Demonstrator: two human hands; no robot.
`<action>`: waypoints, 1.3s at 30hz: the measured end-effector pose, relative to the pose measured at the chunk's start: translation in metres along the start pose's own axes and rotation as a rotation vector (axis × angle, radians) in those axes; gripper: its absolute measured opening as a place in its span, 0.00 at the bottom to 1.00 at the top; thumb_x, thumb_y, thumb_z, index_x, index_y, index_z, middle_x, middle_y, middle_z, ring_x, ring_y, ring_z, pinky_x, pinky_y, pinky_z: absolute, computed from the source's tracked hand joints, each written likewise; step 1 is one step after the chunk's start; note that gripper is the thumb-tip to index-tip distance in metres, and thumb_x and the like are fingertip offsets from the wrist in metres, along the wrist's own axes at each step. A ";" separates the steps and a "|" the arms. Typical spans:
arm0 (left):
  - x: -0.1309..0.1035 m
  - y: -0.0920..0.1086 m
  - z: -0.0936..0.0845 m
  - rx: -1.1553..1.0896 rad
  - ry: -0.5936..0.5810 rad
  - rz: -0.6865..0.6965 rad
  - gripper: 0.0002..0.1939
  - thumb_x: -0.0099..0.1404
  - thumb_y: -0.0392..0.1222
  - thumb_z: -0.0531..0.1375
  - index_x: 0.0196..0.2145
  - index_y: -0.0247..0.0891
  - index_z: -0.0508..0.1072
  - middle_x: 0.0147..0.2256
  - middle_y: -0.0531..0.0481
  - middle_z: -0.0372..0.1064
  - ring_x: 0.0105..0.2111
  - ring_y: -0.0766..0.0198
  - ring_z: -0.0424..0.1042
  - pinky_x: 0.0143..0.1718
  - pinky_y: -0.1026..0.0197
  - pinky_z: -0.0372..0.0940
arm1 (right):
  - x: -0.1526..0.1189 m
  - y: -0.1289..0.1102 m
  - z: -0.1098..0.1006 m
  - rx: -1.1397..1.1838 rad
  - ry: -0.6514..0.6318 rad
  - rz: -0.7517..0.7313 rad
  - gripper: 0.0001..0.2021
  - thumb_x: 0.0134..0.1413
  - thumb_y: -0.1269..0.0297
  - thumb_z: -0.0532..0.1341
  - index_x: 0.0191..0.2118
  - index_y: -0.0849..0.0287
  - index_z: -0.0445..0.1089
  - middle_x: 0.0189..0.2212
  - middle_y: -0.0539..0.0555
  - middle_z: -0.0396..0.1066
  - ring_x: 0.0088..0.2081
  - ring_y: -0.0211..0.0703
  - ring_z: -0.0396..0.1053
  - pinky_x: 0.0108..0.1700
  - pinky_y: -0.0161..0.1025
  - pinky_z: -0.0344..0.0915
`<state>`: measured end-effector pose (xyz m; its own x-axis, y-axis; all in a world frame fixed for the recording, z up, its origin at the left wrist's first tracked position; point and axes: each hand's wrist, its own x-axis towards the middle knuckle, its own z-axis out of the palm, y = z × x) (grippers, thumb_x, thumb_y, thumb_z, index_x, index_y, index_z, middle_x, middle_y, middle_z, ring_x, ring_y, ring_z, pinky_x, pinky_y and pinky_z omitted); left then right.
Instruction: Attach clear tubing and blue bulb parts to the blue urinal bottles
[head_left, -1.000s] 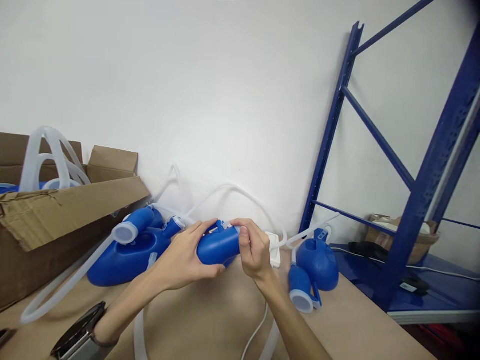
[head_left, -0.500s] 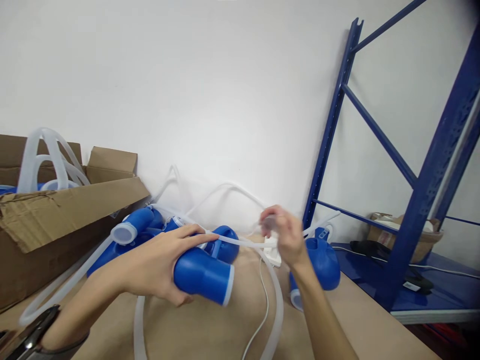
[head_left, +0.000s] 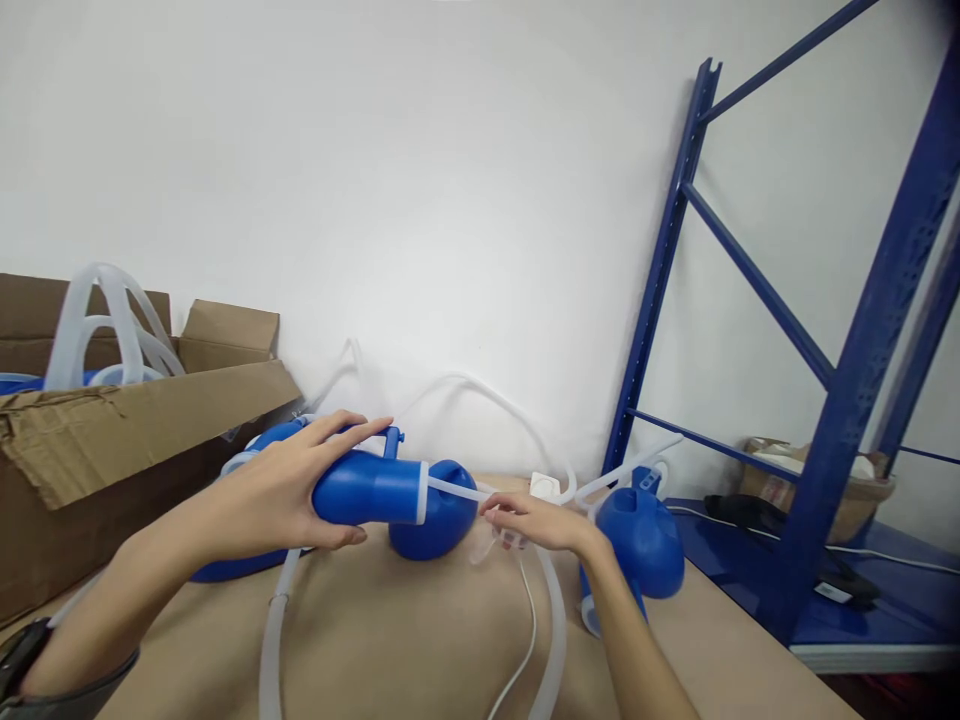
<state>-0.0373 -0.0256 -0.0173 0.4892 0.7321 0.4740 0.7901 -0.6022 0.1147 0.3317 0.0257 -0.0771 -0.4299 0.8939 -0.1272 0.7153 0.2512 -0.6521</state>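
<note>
Blue cylinder [head_left: 371,489] is gripped by left hand [head_left: 277,495], axis crosswise, rimmed end pointed toward right hand [head_left: 551,523], whose grip can't be told.

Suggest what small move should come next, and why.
Perhaps bring the right hand toward the pale rim of the blue piece: the left hand grips that piece, its rim faces the right hand, and a gap separates them.

Btl [head_left: 442,530] on tbl [head_left: 405,630], btwn box [head_left: 187,400] & rack [head_left: 876,300].
</note>
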 end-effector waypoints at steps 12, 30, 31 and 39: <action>0.003 -0.002 0.005 0.075 0.025 -0.002 0.47 0.56 0.57 0.67 0.71 0.61 0.54 0.66 0.49 0.57 0.57 0.45 0.69 0.52 0.54 0.67 | -0.015 -0.041 0.002 0.002 0.075 -0.215 0.21 0.64 0.46 0.59 0.53 0.55 0.74 0.52 0.57 0.75 0.53 0.52 0.72 0.56 0.48 0.67; 0.004 0.001 0.002 -0.083 -0.028 0.167 0.48 0.57 0.48 0.69 0.71 0.57 0.55 0.65 0.47 0.54 0.61 0.46 0.64 0.62 0.52 0.62 | -0.015 -0.099 0.045 0.177 0.338 -0.735 0.21 0.62 0.45 0.63 0.28 0.58 0.70 0.29 0.50 0.68 0.32 0.40 0.64 0.38 0.38 0.61; 0.005 -0.001 0.001 -0.098 -0.047 0.148 0.48 0.56 0.50 0.69 0.71 0.57 0.55 0.65 0.47 0.54 0.61 0.46 0.64 0.62 0.52 0.63 | -0.016 -0.098 0.042 0.222 0.312 -0.726 0.20 0.62 0.45 0.64 0.29 0.58 0.72 0.30 0.52 0.70 0.33 0.41 0.66 0.39 0.39 0.63; 0.011 -0.026 0.000 -0.029 -0.109 -0.081 0.53 0.56 0.61 0.67 0.73 0.48 0.52 0.64 0.41 0.58 0.62 0.39 0.61 0.62 0.45 0.61 | -0.015 -0.054 0.008 -0.129 -0.028 -0.225 0.16 0.54 0.50 0.68 0.30 0.60 0.76 0.27 0.50 0.73 0.32 0.41 0.68 0.34 0.36 0.61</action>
<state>-0.0527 -0.0019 -0.0149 0.4627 0.8080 0.3649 0.8185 -0.5474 0.1745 0.2947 -0.0043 -0.0459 -0.6003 0.7997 -0.0116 0.6634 0.4898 -0.5657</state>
